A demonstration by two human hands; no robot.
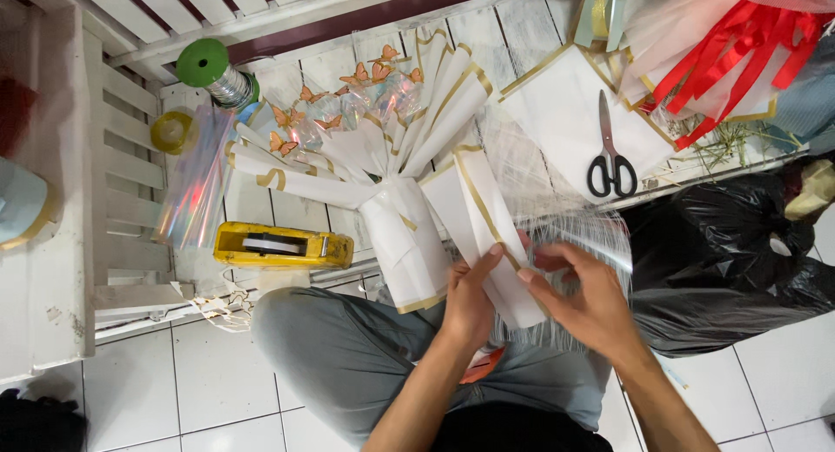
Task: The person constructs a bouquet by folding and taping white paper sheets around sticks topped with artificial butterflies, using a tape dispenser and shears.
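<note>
Both hands low and centre-right in frame, working one piece. Left hand is closed on a folded white sheet with gold edging, thumb up along the gold stripe, fingers wrapped behind. Right hand pinches the same sheet from the right side, fingertips curled in at the fold, w/ a layer of sheer white mesh bunched under and around it. The sheet stands tilted, top end pointing to upper left, just right of the bouquet.

Bouquet lies mid-frame on the white slatted bench, wrapped in matching white-and-gold paper, small orange butterflies across the top. Its stem end hangs off the bench edge twd the person's grey-trousered knee.

Left of the bouquet: yellow tape dispenser at the bench edge, a strip of shiny rainbow film above it, a green-capped spool in the upper left, a yellow ribbon roll just below.

Upper right: black-handled scissors lying on more white-gold paper, red ribbons in the corner. Black plastic bag on the tiled floor at right, just beside the right hand.
</note>
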